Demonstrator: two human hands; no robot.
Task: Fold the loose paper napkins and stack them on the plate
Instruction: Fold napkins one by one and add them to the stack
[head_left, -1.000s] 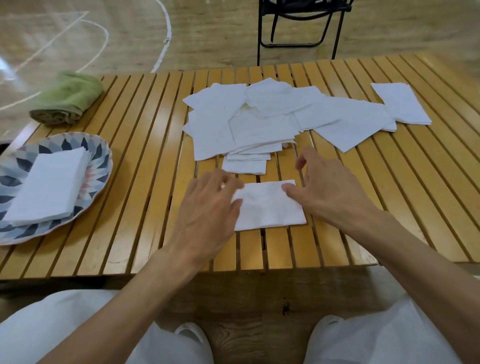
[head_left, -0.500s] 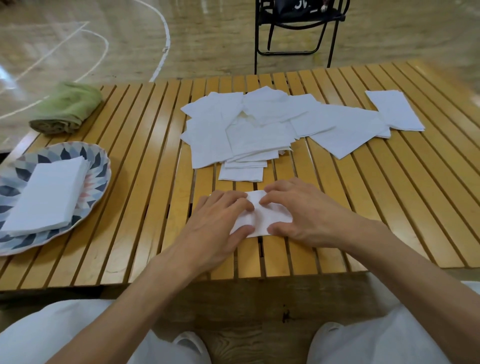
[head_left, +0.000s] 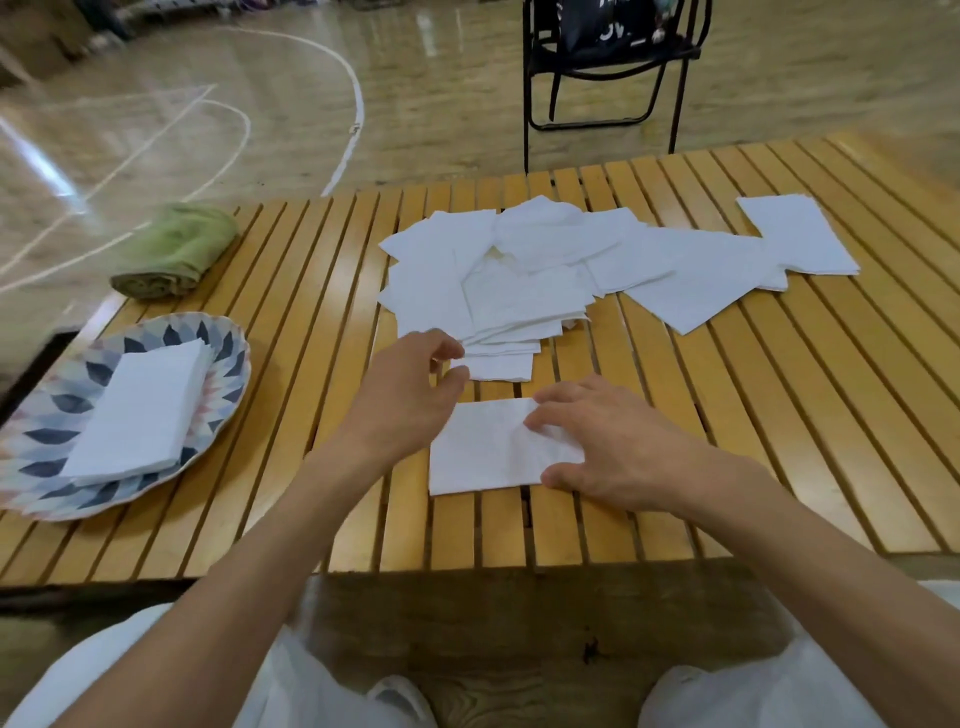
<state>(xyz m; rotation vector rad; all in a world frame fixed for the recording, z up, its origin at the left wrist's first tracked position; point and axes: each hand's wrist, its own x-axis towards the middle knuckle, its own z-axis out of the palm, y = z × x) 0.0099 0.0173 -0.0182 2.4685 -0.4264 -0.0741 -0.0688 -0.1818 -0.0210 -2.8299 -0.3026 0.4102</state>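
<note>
From the head camera: your right hand (head_left: 618, 447) rests on the folded napkin (head_left: 488, 452) on the table (head_left: 779, 415), fingers loosely spread and pressing its right side. Press the crease flat before you lift it. Your left hand (head_left: 410, 395) hangs just beside it, fingers loosely curled and holding nothing. The napkin is white, thin and a bit wrinkly. The loose pile (head_left: 519, 275) lies behind it. The plate (head_left: 228, 353) waits at your left with a neat stack (head_left: 140, 410).

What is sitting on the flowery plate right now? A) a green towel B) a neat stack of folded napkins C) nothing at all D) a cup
B: a tidy stack of folded napkins lies on the plate, while the green towel rests on the table behind it.
</note>
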